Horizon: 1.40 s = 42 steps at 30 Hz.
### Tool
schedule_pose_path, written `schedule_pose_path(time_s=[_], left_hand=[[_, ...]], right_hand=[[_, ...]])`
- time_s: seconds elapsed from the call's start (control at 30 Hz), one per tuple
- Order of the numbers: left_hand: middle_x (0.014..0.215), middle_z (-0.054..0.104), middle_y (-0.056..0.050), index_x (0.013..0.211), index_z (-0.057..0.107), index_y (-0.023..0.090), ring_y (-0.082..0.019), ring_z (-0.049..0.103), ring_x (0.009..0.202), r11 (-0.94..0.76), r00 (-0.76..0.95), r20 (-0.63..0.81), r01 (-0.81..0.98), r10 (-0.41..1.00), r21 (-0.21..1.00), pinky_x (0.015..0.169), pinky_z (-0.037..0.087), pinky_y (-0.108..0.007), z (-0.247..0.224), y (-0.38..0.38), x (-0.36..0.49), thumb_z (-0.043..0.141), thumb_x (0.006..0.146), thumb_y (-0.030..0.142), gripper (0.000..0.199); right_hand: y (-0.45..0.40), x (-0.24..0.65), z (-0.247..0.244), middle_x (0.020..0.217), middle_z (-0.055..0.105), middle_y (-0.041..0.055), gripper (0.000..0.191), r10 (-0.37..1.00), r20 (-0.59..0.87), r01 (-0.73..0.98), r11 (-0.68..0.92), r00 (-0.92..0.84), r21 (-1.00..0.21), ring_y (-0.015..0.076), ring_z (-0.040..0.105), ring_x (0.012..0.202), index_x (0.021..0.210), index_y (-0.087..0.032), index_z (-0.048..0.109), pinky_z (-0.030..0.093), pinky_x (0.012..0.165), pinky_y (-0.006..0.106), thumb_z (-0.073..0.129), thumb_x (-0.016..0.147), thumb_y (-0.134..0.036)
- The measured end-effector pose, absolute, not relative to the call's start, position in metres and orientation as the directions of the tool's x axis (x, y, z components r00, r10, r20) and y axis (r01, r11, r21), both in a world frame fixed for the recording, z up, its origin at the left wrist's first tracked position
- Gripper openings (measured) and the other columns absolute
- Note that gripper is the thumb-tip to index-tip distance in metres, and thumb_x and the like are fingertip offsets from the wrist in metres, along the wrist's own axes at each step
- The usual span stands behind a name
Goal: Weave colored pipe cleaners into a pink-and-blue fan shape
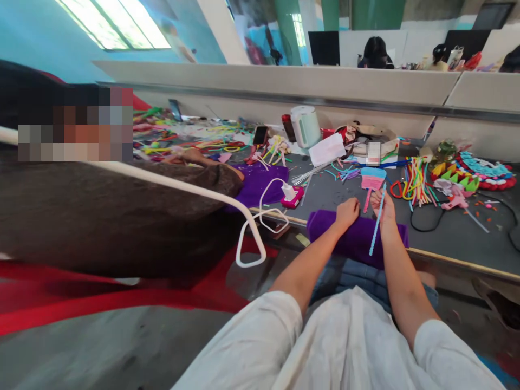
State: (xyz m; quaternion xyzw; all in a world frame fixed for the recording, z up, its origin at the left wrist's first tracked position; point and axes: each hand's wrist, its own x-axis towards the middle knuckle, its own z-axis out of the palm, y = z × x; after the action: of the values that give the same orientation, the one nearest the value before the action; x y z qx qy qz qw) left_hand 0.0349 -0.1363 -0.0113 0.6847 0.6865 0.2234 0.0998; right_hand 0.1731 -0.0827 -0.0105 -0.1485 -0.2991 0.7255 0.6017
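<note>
A light blue stick-like strip (377, 222) is gripped in my right hand (383, 207), slanting down over the purple rolled cloth (365, 235) at the table edge. My left hand (348, 213) rests on the same cloth, its fingers curled; whether anything small is in them is hidden. Just beyond my hands lies a pink and blue fan-shaped piece (371, 181) with a pink stem. Right of my right hand are a red loop (396, 189) and a bundle of colourful pipe cleaners (418, 179).
A pink glue gun (455, 200) with a black cable lies at the right. A white charger on a pink block (293, 199) trails a looped cable. At left, another person's arm (199, 158) reaches over scattered craft strips. A pale green jug (306, 127) stands behind.
</note>
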Motion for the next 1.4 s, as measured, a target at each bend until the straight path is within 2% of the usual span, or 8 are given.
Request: schedule_pose_path(time_s=[0.2, 0.5, 0.87, 1.4], left_hand=[[0.111, 0.069, -0.010, 0.109, 0.063, 0.018, -0.020, 0.062, 0.100, 0.017, -0.118, 0.182, 0.878, 0.976, 0.478, 0.085, 0.039, -0.028, -0.008, -0.139, 0.034, 0.041, 0.098, 0.030, 0.028], [0.105, 0.071, -0.009, 0.104, 0.066, 0.021, -0.021, 0.064, 0.096, -0.038, -0.089, 0.234, 0.872, 0.968, 0.487, 0.082, 0.041, -0.029, -0.022, -0.130, 0.028, 0.046, 0.095, 0.029, 0.024], [0.096, 0.072, -0.008, 0.100, 0.067, 0.021, -0.022, 0.065, 0.091, -0.098, -0.062, 0.286, 0.853, 0.956, 0.513, 0.077, 0.041, -0.030, -0.035, -0.117, 0.020, 0.046, 0.094, 0.032, 0.024], [0.094, 0.072, -0.009, 0.098, 0.068, 0.021, -0.023, 0.065, 0.091, -0.115, -0.053, 0.292, 0.840, 0.955, 0.530, 0.077, 0.041, -0.030, -0.033, -0.114, 0.019, 0.047, 0.094, 0.032, 0.024]], right_hand=[[-0.082, 0.182, -0.013, 0.062, 0.026, -0.0079, 0.039, 0.960, 0.165, -0.792, -0.083, -0.227, -0.605, 0.0082, 0.024, 0.053, 0.067, -0.023, 0.037, 0.035, 0.046, 0.018, 0.072, 0.076, -0.037], [-0.089, 0.188, -0.019, 0.061, 0.032, -0.0068, 0.024, 0.966, 0.087, -0.830, -0.162, -0.245, -0.533, 0.0072, 0.033, 0.052, 0.070, -0.021, 0.043, 0.039, 0.047, 0.015, 0.061, 0.086, -0.023], [-0.082, 0.182, -0.023, 0.059, 0.034, -0.0069, 0.023, 0.968, 0.074, -0.768, -0.142, -0.239, -0.625, 0.0066, 0.034, 0.050, 0.068, -0.021, 0.044, 0.037, 0.045, 0.016, 0.060, 0.085, -0.020], [-0.079, 0.180, -0.025, 0.058, 0.038, -0.0069, 0.020, 0.976, 0.059, -0.726, -0.114, -0.209, -0.678, 0.0069, 0.035, 0.050, 0.068, -0.020, 0.047, 0.035, 0.046, 0.018, 0.062, 0.081, -0.021]])
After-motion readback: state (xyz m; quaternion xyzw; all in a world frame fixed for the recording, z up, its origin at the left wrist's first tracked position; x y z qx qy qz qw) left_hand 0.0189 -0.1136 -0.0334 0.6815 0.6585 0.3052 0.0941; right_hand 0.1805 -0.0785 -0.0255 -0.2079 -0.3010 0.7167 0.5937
